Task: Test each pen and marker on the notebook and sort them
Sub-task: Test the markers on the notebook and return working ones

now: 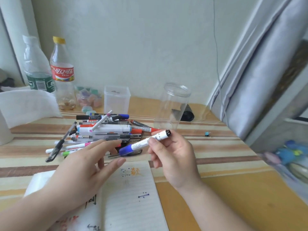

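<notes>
Blue-capped marker [140,145] is pinched mid-barrel by the right hand [175,155], raised above the notebook [133,205]. Its cap juts past those fingertips toward the left hand [83,162], which hovers empty, fingers outstretched. It looks light, stiff and smooth-sided; I'd take the cap and pull straight.

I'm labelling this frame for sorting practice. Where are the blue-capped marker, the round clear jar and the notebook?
blue-capped marker [140,145]: head view, on its white barrel.
round clear jar [171,109]: head view, on its side wall.
notebook [130,207]: head view, on a bare part of the lined page.
</notes>
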`<state>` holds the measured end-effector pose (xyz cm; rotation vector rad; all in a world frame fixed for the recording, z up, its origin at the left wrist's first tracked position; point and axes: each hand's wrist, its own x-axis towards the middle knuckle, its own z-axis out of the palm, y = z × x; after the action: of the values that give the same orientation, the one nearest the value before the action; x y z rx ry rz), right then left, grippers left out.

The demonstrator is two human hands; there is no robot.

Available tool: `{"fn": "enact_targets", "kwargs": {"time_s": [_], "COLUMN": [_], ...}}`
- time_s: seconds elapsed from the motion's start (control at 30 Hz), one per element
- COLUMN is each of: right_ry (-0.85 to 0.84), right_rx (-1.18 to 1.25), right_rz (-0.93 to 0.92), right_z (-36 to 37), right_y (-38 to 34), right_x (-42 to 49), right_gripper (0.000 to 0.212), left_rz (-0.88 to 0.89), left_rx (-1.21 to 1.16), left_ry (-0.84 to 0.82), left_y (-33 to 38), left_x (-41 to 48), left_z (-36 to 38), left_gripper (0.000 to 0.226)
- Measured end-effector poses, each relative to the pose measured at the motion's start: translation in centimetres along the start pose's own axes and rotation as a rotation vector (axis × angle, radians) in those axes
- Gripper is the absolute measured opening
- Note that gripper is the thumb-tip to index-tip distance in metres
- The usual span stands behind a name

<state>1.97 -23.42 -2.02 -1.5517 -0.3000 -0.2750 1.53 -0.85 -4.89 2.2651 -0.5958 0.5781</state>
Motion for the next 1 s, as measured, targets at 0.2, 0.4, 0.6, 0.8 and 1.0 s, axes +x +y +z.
{"fn": "enact_targets", "kwargs": {"time_s": [0.2,0.4,0.6,0.8,1.0], "right_ry": [0.300,0.540,0.591,0.455,0.091], "right_rx": [-0.110,-0.233,-0.197,-0.520,-0.953], "right_rz": [-0.274,-0.294,-0.157,-0.139,0.008], "right_z": [-1.6,-3.4,-3.8,-2.6,-1.3], "right_y": [-5.4,-7.9,-6.6,-3.0,1.7], "right_x": [4.1,11.0,13.0,10.0,6.7], "right_gripper": [0.009,0.013,0.036,0.013,0.008], "left_rz": [0.006,0.009,0.013,0.022,0.015], "left_rx": [0.045,0.074,0.065,0.068,0.059], "left_ry": [0.037,0.040,0.035,0.044,0.038], "left_y": [-0.9,-1.4,-1.3,-1.3,-1.3], "left_x": [0.3,0.2,0.3,0.4,0.5], "left_z": [0.0,0.0,-0.1,-0.1,-0.1], "left_gripper": [0.037,0.031,0.029,0.029,0.030]}}
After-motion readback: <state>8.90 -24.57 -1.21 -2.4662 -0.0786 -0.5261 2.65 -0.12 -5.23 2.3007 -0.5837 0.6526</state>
